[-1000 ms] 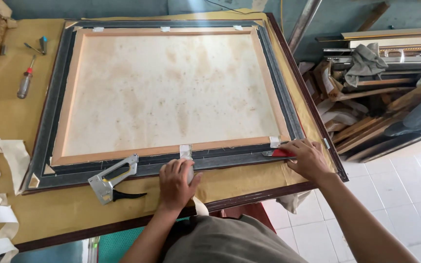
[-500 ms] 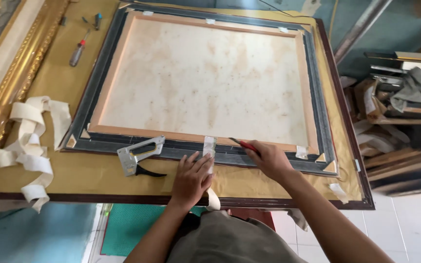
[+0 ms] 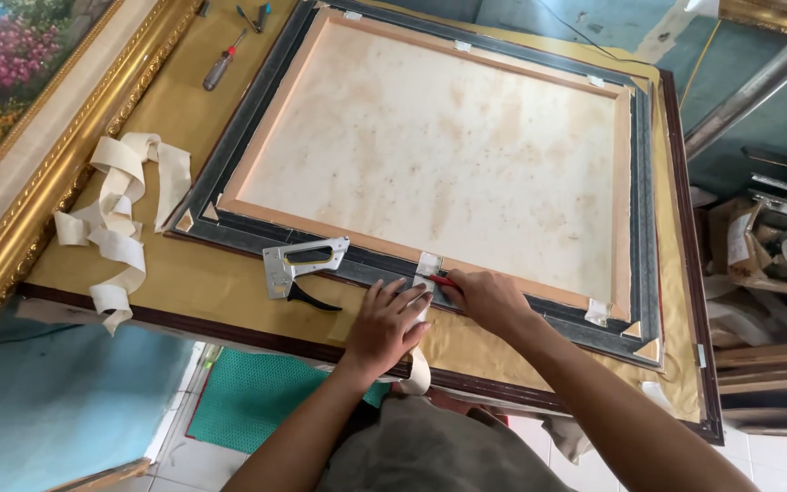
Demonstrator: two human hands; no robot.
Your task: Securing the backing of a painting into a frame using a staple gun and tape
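A dark picture frame [image 3: 257,232] lies face down on a table, with a stained canvas back [image 3: 439,155] set inside it. My left hand [image 3: 384,323] presses flat on the frame's near rail, over a white fabric strip [image 3: 427,267] that runs off the table edge. My right hand [image 3: 489,299] is closed on a small red-handled tool [image 3: 442,281], its tip at the strip. A metal staple gun [image 3: 302,264] rests on the rail just left of my left hand.
A coil of white fabric strip [image 3: 116,223] lies at the table's left end. A gold-framed flower painting [image 3: 20,155] leans along the left. Screwdrivers [image 3: 220,66] lie at the far left corner. Stacked frame mouldings [image 3: 771,273] crowd the right.
My right hand has moved left along the near rail from the frame's right corner to the middle strip beside my left hand. The view has swung round to the left.
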